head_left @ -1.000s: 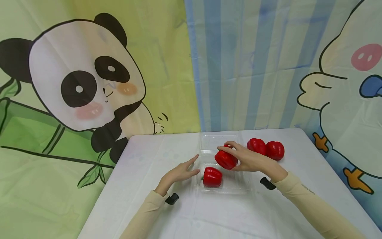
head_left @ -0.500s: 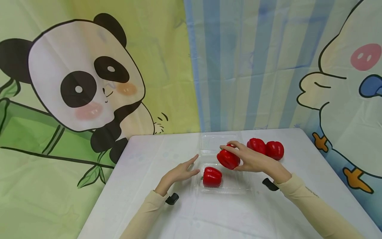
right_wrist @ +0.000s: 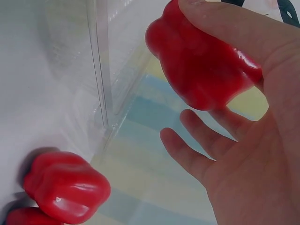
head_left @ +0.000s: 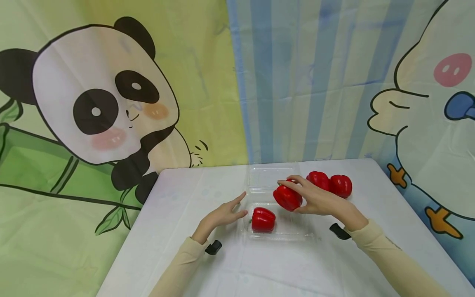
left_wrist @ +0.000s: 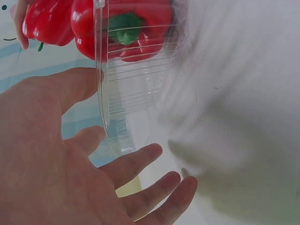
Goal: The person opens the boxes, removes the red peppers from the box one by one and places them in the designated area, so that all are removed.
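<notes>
My right hand (head_left: 319, 199) grips a red bell pepper (head_left: 287, 198) between thumb and fingers, held above the clear plastic box (head_left: 293, 236). In the right wrist view that same pepper (right_wrist: 201, 61) is pinched, with the other fingers spread below it. Another red bell pepper (head_left: 263, 219) lies in the left part of the box, its green stem toward the left. Beside the box's left edge is my left hand (head_left: 224, 213), fingers extended and holding nothing. Its thumb (left_wrist: 84, 86) is right at the box's rim (left_wrist: 101, 84) in the left wrist view.
The box's clear lid (head_left: 272, 177) lies folded back behind it. Two more red bell peppers (head_left: 318, 180) sit side by side at the back right of the white table (head_left: 208, 272). A printed cloth (head_left: 208, 82) hangs behind the table.
My right hand has moved slightly to the right with the bell pepper still in its grip. The left hand and the pepper in the box have stayed in place.
</notes>
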`<state>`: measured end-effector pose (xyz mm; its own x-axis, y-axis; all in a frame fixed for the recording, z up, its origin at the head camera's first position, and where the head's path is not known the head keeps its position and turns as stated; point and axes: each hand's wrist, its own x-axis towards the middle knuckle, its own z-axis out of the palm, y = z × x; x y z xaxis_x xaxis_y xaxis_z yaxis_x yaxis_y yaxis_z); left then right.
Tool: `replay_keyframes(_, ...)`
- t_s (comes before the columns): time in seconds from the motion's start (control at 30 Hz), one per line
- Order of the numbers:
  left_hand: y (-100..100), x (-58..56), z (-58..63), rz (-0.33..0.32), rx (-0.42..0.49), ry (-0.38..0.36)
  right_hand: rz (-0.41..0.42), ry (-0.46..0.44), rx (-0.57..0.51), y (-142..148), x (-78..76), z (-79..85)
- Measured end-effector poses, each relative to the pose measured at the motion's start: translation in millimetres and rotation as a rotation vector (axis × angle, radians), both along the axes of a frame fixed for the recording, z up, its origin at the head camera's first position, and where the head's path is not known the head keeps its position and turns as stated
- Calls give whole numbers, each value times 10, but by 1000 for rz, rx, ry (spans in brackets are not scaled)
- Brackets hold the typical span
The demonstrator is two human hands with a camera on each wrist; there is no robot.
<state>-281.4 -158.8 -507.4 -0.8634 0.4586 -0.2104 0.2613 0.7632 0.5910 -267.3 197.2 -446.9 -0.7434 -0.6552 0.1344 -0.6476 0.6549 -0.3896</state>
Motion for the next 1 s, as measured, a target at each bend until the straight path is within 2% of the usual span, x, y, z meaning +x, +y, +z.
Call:
replay_keyframes(0.4,2,3,17,-3,1,0,-62,-21,-34,127,35,-8)
replay_keyframes(0.67,1,5,10,-9,6,3,-71,14,-69,261,54,-54)
replay_keyframes(1.0,2,6,9,0,0,0,-113,-4,-89,422,96,-55)
